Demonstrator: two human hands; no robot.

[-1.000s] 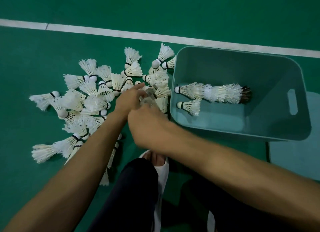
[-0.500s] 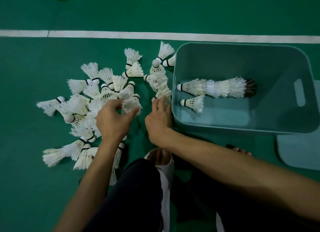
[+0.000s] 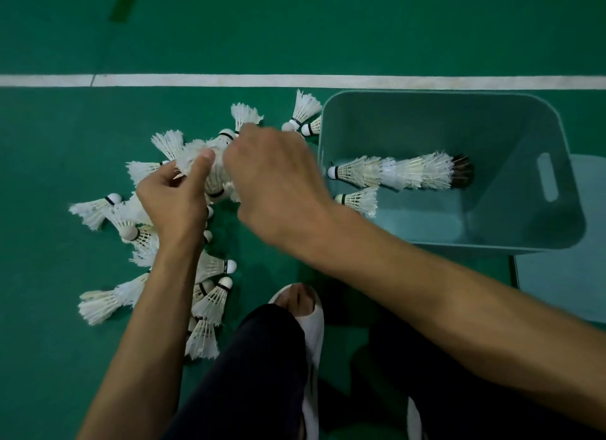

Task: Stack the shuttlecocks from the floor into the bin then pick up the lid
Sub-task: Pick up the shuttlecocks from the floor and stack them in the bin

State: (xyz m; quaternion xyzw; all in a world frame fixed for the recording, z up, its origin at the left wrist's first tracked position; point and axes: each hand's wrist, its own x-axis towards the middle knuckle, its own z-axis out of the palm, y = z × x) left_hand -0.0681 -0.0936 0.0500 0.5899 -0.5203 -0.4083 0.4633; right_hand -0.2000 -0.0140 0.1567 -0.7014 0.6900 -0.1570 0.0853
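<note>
Several white feather shuttlecocks [image 3: 101, 303] lie scattered on the green floor left of a teal bin [image 3: 554, 242]. Inside the bin rest a nested row of shuttlecocks [image 3: 393, 172] and a single one [image 3: 359, 200]. My left hand [image 3: 173, 203] grips a white shuttlecock [image 3: 190, 155] above the pile, thumb pressed on its feathers. My right hand [image 3: 275, 180] is closed on another shuttlecock [image 3: 226, 136] right beside it, fingers curled and hiding most of it. The teal lid [image 3: 564, 285] lies flat on the floor, right of the bin.
A white court line [image 3: 295, 80] runs across the floor behind the pile and bin. My knees in dark trousers and a foot in a white slipper [image 3: 311, 308] are just below the hands. Green floor stretches beyond the line.
Both hands have lifted from the floor near the bin's corner and come together over the pile's middle, each now holding a shuttlecock. The bin's contents are unchanged.
</note>
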